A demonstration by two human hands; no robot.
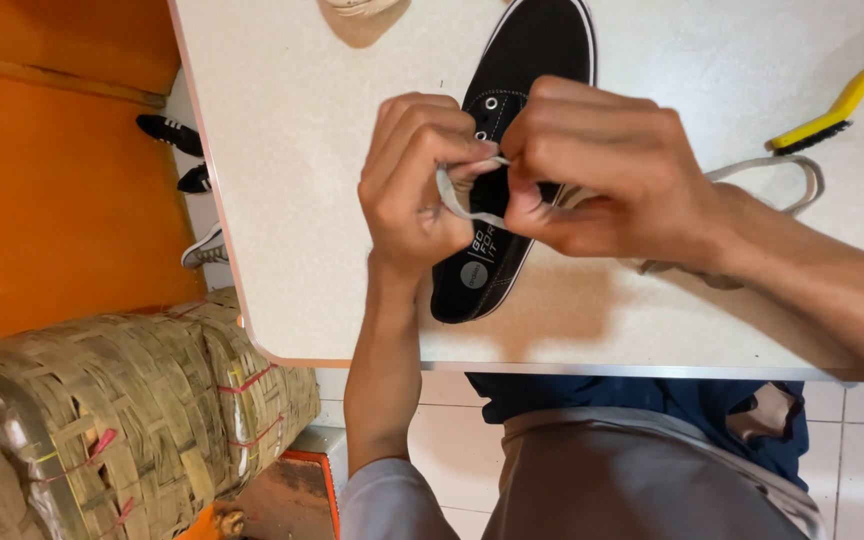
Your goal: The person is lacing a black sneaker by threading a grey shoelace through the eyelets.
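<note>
Both hands, left hand (417,185) and right hand (602,165), pinch white lace (467,210), seemingly over black shoe (512,120)

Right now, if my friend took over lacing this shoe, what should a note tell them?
Left hand and right hand both pinch the white shoelace above the black shoe lying on the pale table.
Done: cannot tell how many eyelets are threaded; two near the toe show empty.
Left: lace tail trails off right, toward the yellow brush.
</note>
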